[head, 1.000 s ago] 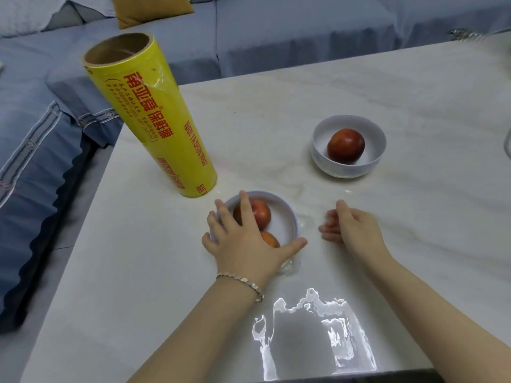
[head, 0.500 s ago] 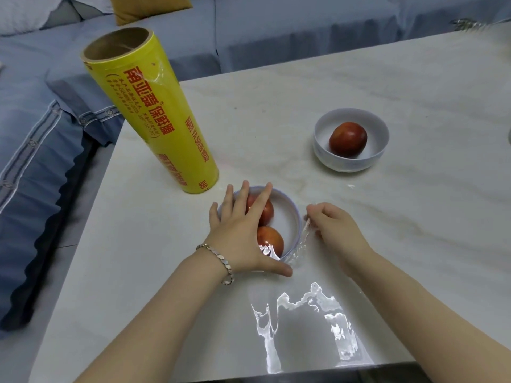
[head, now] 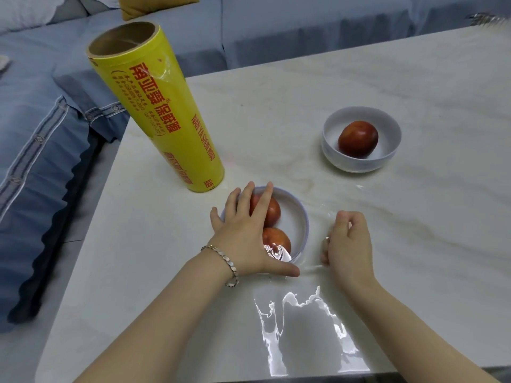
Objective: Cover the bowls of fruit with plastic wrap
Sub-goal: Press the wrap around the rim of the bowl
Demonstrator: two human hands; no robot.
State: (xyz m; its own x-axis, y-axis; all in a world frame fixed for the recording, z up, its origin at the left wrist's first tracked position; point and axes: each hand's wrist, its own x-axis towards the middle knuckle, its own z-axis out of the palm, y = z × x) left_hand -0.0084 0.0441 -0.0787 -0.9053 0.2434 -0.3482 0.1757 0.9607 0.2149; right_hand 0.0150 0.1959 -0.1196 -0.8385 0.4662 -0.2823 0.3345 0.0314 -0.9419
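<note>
A white bowl (head: 300, 222) with two red fruits stands near the table's front, with clear plastic wrap (head: 318, 239) stretched over it and down its right side. My left hand (head: 243, 233) lies flat on top of the wrap and bowl, fingers spread, thumb at the near rim. To the bowl's right, my right hand (head: 347, 241) is curled and pinches the wrap's edge. A second white bowl (head: 334, 156) holding one red fruit (head: 358, 138) stands uncovered at the back right. A yellow roll of plastic wrap (head: 163, 117) stands upright behind the near bowl, to its left.
The pale marble table (head: 414, 258) ends at its left edge next to a blue sofa (head: 36, 139). A bright light glare (head: 304, 327) lies on the tabletop near the front edge. A bracelet sits on my left wrist.
My left hand turned and flattened over the bowl. My right hand took hold of the wrap's edge at the bowl's right rim and drew it away to the right and down.
</note>
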